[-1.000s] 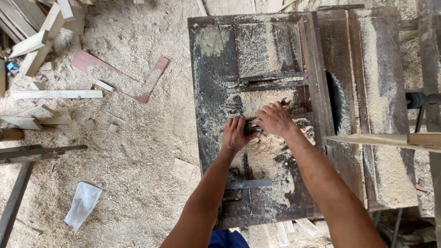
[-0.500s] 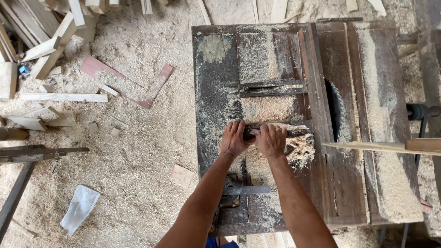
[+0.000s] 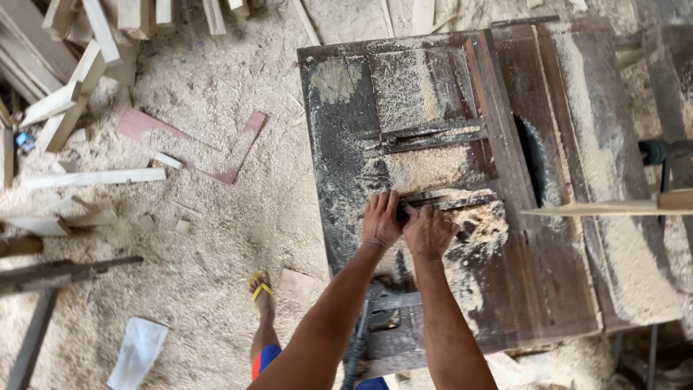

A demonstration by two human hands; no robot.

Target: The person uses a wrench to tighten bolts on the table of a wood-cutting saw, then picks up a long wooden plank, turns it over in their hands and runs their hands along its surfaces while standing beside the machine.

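Both hands rest side by side on the dark, sawdust-covered wooden bench (image 3: 339, 144), thumbs almost touching. The left hand (image 3: 380, 220) lies palm down, fingers extended and close together, fingertips on the near end of a narrow dark metal slotted bar (image 3: 451, 200) set across the bench top. The right hand (image 3: 429, 231) lies just beside it, fingers partly curled, fingertips pressing the same bar at its lower edge. Neither hand visibly closes around anything; whether any finger hooks under the bar cannot be told, since sawdust and the hands cover that spot.

A second, similar slotted metal bar (image 3: 433, 135) lies further out from the hands, parallel to the first, with a patch of pale sawdust (image 3: 426, 167) between the two. A heap of coarser sawdust and shavings (image 3: 484, 220) sits immediately right of the right hand. Further right, a dark curved slot (image 3: 533, 160) opens in the bench top. A thin pale wooden strip (image 3: 599, 209) reaches in from the right edge, well apart from the hands.

Left of the left hand, off the bench, the floor is thick with sawdust. On it lie an L-shaped reddish wooden offcut (image 3: 231, 155), loose pale timber lengths (image 3: 94, 177) and a white rag (image 3: 137, 350). A foot in a yellow-strapped sandal (image 3: 261, 292) stands below and left of the hands, near the bench edge.
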